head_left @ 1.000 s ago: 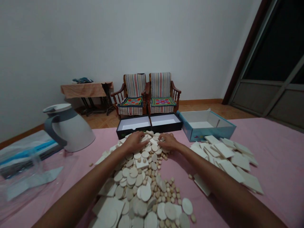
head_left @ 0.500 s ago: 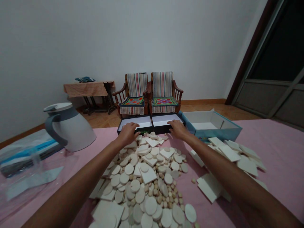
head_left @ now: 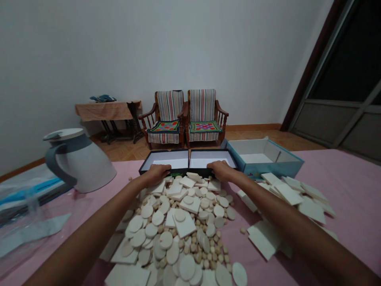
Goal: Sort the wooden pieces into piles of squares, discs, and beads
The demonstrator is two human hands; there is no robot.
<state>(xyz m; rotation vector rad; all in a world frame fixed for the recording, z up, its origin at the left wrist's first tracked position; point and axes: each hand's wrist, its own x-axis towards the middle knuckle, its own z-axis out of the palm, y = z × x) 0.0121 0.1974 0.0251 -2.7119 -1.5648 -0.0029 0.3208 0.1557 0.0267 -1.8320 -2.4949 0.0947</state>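
Two shallow dark-rimmed boxes with white insides stand side by side beyond a heap of pale wooden pieces. My left hand (head_left: pixel 155 174) is closed over the near wall of the left box (head_left: pixel 175 155). Likewise, my right hand (head_left: pixel 222 171) grips the near wall of the right box (head_left: pixel 211 155), thumb side toward the middle. Against these walls lies the heap: round discs (head_left: pixel 166 240), flat squares (head_left: pixel 183 224) and small rounded cubes (head_left: pixel 205 251). Some fingertips are hidden behind the box walls.
A light blue open box (head_left: pixel 268 170) stands at the right, with loose wooden squares (head_left: pixel 287 192) before it. To the left are a white and grey jug (head_left: pixel 92 167) and clear plastic packaging (head_left: pixel 32 234). Pink cloth (head_left: pixel 342 190) covers the surface. Two chairs (head_left: pixel 202 107) stand behind.
Both boxes have come nearer to me with my hands on them, and their near walls now press against the heap. Pieces at its far end have been pushed closer and bunched up.
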